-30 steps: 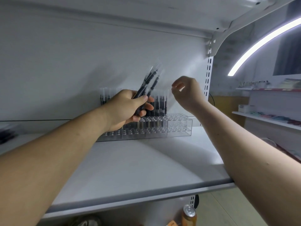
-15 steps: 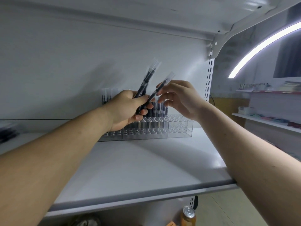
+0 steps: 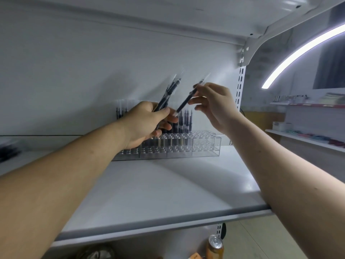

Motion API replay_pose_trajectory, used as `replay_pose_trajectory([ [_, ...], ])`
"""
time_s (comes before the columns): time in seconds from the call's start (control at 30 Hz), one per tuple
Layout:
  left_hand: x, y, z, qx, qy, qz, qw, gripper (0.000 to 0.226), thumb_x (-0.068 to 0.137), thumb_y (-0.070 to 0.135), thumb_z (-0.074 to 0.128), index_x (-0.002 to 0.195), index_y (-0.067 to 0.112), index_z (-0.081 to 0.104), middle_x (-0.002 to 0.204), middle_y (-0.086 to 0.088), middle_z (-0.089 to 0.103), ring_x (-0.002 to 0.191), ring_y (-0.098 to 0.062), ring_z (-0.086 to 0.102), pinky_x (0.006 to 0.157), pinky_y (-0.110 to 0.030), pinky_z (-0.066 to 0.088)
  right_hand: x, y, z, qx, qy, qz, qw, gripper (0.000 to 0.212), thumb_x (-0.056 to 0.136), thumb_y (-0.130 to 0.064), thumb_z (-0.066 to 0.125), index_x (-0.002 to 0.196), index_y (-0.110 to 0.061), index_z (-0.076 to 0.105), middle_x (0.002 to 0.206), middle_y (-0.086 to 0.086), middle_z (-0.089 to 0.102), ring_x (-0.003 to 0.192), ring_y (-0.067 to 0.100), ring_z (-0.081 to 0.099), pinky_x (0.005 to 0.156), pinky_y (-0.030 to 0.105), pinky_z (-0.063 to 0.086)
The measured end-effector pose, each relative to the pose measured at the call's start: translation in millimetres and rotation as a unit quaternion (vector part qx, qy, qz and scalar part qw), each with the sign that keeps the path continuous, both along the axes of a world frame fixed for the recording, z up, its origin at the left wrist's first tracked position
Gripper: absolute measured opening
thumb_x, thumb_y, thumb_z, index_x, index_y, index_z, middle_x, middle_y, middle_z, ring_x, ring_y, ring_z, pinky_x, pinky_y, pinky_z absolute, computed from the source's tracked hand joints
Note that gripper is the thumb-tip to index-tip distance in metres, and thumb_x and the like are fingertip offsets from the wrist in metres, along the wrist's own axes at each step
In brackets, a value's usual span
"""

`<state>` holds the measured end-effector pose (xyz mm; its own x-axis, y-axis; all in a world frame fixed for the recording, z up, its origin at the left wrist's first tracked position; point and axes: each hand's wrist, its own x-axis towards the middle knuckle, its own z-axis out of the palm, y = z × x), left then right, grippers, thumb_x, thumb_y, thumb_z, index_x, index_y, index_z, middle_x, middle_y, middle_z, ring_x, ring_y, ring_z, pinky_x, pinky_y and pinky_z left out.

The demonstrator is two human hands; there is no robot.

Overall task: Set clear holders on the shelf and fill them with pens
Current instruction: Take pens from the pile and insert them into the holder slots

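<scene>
A row of clear holders stands at the back of the white shelf, against the rear wall. Several dark pens stand upright in the holders' middle and left parts; the right end section has no pens in it. My left hand grips a bundle of dark pens that fans up and to the right above the holders. My right hand pinches a single dark pen, tilted, its lower tip just beside the left hand's fingers.
The shelf's front edge runs below my forearms. A slotted upright bounds the shelf on the right. A drink can stands below the shelf. More shelves with goods lie at the far right. Dark items sit at far left.
My right hand, which held nothing a second ago, reached to the bundle and has drawn one pen out to the right. The left hand has kept its place with the bundle.
</scene>
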<state>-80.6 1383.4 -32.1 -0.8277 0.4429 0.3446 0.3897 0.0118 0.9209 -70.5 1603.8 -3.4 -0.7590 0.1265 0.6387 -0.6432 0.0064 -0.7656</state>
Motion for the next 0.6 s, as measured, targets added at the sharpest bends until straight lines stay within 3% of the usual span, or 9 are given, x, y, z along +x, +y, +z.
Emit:
replay_pose_trajectory([
  [0.07, -1, 0, 0, 0.005, 0.015, 0.009, 1.000, 0.027, 0.111, 0.021, 0.051, 0.119, 0.005, 0.071, 0.090, -0.003, 0.076, 0.073, -0.013, 0.062, 0.052, -0.021, 0.041, -2, 7, 3, 0.009, 0.028, -0.096, 0.995, 0.014, 0.103, -0.009, 0.059, 0.095, -0.003, 0.069, 0.082, 0.009, 0.073, 0.073, 0.024, 0.073, 0.060, 0.029, 0.052],
  [0.2, -3, -1, 0, 0.012, 0.029, 0.003, 0.999, 0.028, 0.112, 0.021, 0.049, 0.118, 0.005, 0.071, 0.074, 0.003, 0.056, 0.061, -0.011, 0.051, 0.061, -0.029, 0.040, -13, 21, -4, 0.177, 0.052, -0.284, 0.941, 0.015, 0.104, -0.018, 0.059, 0.093, -0.011, 0.065, 0.082, 0.002, 0.074, 0.064, 0.016, 0.075, 0.060, 0.033, 0.055],
  [0.3, -2, -2, 0, 0.009, 0.036, 0.001, 0.999, 0.028, 0.112, 0.024, 0.048, 0.119, 0.009, 0.071, 0.073, 0.005, 0.051, 0.059, -0.010, 0.049, 0.059, -0.029, 0.041, -18, 23, -9, 0.247, 0.029, -0.306, 0.919, 0.012, 0.105, -0.019, 0.058, 0.095, -0.015, 0.063, 0.084, -0.002, 0.073, 0.063, 0.013, 0.075, 0.059, 0.026, 0.051],
  [0.4, 0, -3, 1, 0.003, 0.045, 0.010, 0.999, 0.028, 0.112, 0.028, 0.048, 0.118, 0.015, 0.072, 0.073, 0.006, 0.051, 0.059, -0.011, 0.048, 0.053, -0.028, 0.042, -18, 22, -11, 0.283, 0.023, -0.318, 0.905, 0.021, 0.105, -0.018, 0.058, 0.084, -0.021, 0.059, 0.083, -0.002, 0.071, 0.064, 0.013, 0.074, 0.048, 0.014, 0.041],
  [0.53, -1, -5, 2, 0.006, 0.044, 0.008, 0.999, 0.027, 0.112, 0.029, 0.048, 0.122, 0.019, 0.070, 0.076, 0.005, 0.049, 0.056, -0.009, 0.040, 0.046, -0.024, 0.033, -19, 22, -16, 0.313, 0.003, -0.309, 0.898, 0.023, 0.105, -0.017, 0.057, 0.083, -0.019, 0.059, 0.087, -0.001, 0.071, 0.068, 0.017, 0.076, 0.064, 0.033, 0.054],
  [0.6, -2, -5, 2, 0.008, 0.045, 0.004, 0.999, 0.026, 0.112, 0.028, 0.047, 0.124, 0.018, 0.069, 0.077, 0.004, 0.047, 0.055, -0.010, 0.034, 0.044, -0.024, 0.028, -20, 21, -17, 0.317, -0.006, -0.305, 0.898, 0.022, 0.105, -0.018, 0.057, 0.083, -0.017, 0.058, 0.087, 0.001, 0.071, 0.066, 0.015, 0.076, 0.064, 0.035, 0.053],
])
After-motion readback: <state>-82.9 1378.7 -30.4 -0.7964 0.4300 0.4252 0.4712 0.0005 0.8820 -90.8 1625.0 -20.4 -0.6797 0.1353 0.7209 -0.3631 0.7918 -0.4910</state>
